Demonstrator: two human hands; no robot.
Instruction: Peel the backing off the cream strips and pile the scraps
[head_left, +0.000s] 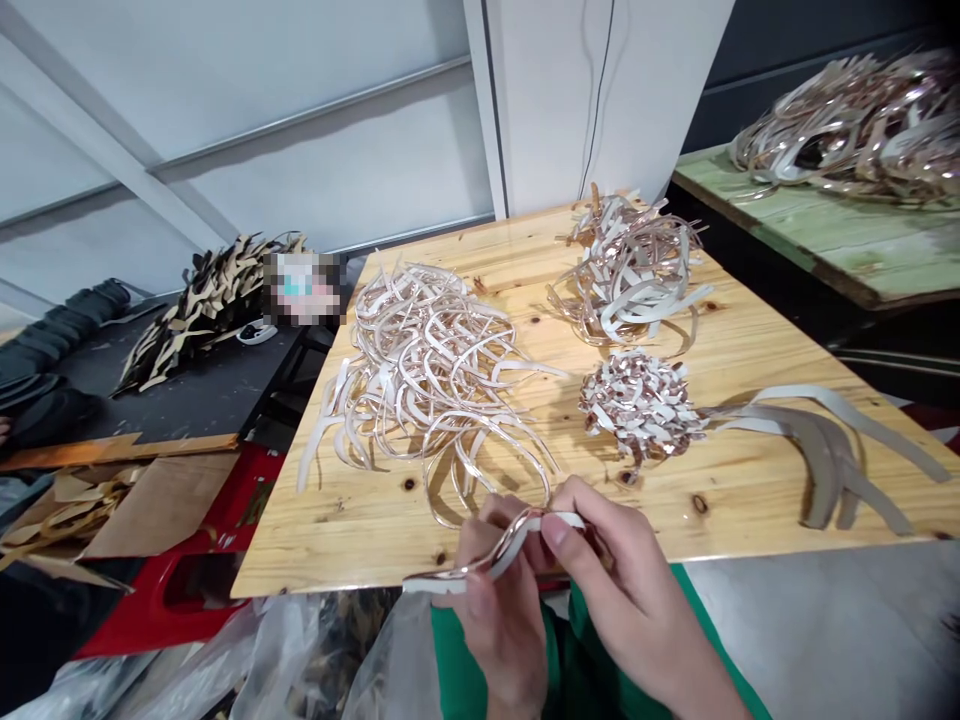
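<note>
Near the front edge of the wooden table, both hands are closed on one narrow strip, white on one face and shiny rose gold on the other. My left hand pinches its middle, and the strip's free end sticks out to the left. The thumb and fingers of my right hand grip the other end. Just beyond my hands spreads a loose heap of similar curved strips. A dense pile of short cut pieces lies to the right of that heap.
More strips are heaped at the table's back. Wider grey-beige strips lie at right. Another strip pile covers a green-topped table. At left are a black table, a cardboard box and a red stool.
</note>
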